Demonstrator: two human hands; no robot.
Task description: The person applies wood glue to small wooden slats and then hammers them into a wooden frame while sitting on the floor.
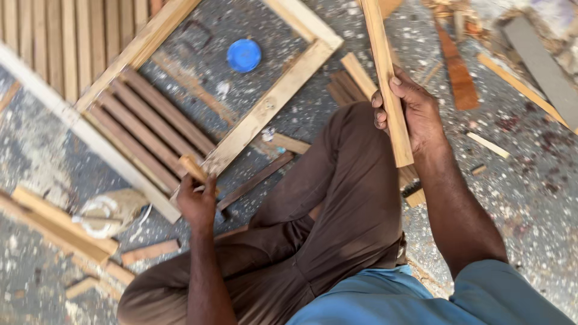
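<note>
The short wood piece (192, 167) could slip, because the left hand (197, 201) pinches only its end, down by the knee. That hand is closed on it, right at the wooden frame (271, 102) with slats. The long stick (388, 84) could tip and knock the frame. The right hand (415, 111) is wrapped tight around it, held up higher.

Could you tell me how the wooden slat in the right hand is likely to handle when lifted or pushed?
The wooden slat looks stiff: it stays straight though gripped near one end. Probably light, since the right hand alone holds it. Its flat faces suggest it would slide, not roll.
</note>
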